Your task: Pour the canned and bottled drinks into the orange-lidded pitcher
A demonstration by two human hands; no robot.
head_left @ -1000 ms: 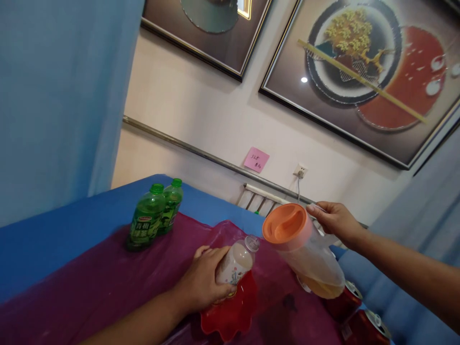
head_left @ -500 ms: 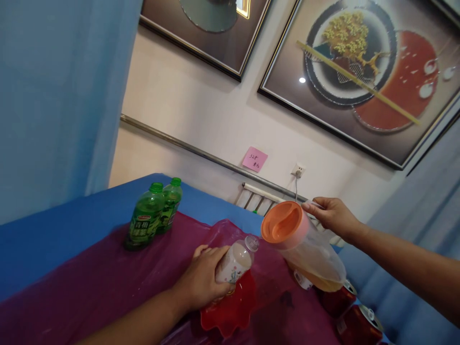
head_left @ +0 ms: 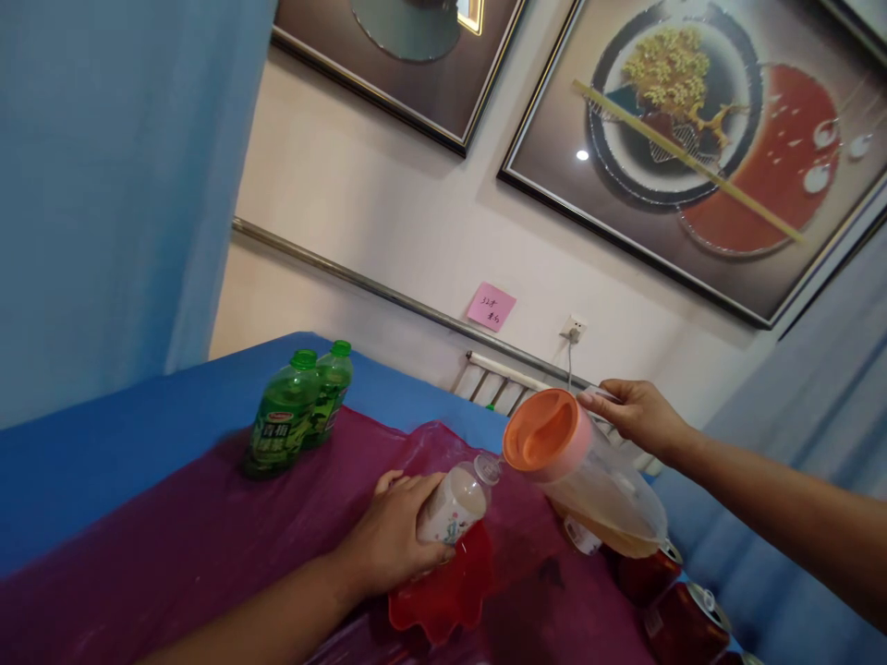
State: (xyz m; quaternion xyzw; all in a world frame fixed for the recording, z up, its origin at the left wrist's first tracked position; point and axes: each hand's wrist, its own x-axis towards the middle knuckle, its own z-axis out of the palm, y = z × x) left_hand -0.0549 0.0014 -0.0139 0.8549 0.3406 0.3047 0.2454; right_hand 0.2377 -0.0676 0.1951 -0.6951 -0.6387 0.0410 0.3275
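My left hand (head_left: 394, 536) is wrapped round a small clear bottle (head_left: 454, 506) with a printed label, tilted to the right over a red scalloped bowl (head_left: 443, 596). The bottle's mouth is close to the lid of a clear pitcher (head_left: 596, 489). My right hand (head_left: 634, 416) grips the pitcher's handle. The pitcher leans with its orange lid (head_left: 544, 429) toward the bottle, and brownish liquid lies along its lower side. A thin trickle seems to show between lid and bottle mouth.
Two green bottles (head_left: 283, 420) stand at the left on the purple sheet (head_left: 228, 517) over a blue table (head_left: 131, 462). Red cans (head_left: 686, 623) and a white-labelled container (head_left: 580, 536) are at the right. Behind are a rail, a radiator and framed pictures on the wall.
The pitcher has shifted very slightly left, its lid closer to the bottle mouth. The left hand and its bottle have hardly moved.
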